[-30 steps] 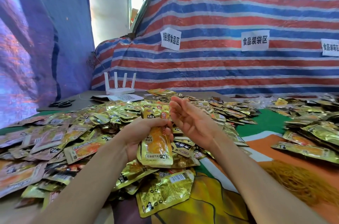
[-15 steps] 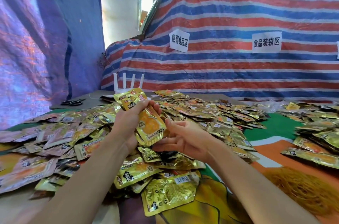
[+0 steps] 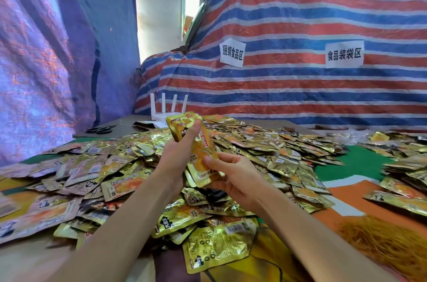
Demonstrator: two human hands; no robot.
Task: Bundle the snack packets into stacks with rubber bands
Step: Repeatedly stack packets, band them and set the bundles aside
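Observation:
A small stack of gold snack packets stands upright above the table, held between both hands. My left hand grips its upper part, thumb across the front. My right hand pinches its lower end from the right, thumb on the front face. A big heap of loose gold packets covers the table behind and under the hands. A mound of orange-brown rubber bands lies at the lower right.
More packets lie in piles on the right over a green and orange cloth. A white router and black scissors sit at the back left. Striped tarpaulin with two paper signs walls the far side.
My left hand raised the packets from low in front to upright. My right hand, open and empty a second ago, came in and took hold of the stack's lower end.

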